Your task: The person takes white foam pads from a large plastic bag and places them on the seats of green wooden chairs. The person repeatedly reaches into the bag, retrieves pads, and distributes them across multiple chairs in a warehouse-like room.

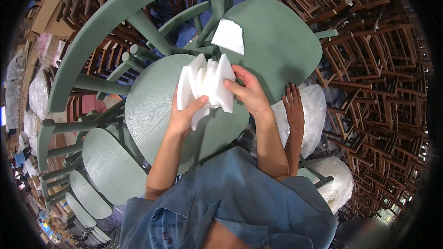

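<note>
Between my two hands is a loose stack of white foam sheets (208, 80), their pieces fanned apart and standing on edge. My left hand (183, 116) grips the left side, thumb laid across the lower front. On the other side, my right hand (249, 93) pinches the outer sheet between thumb and fingers. Directly beneath the stack is the green wood-grained seat of a chair (150, 93). A separate flat piece of white foam (229, 36) lies at the left edge of another green chair seat (282, 30), just beyond my hands.
Another person's hand (294, 106) reaches in at the right, near a clear plastic-wrapped bundle (311, 122). More green chairs (104, 161) stand at the lower left. Brown wooden chair frames (369, 83) are piled high on the right. A curved green backrest (99, 32) arches at upper left.
</note>
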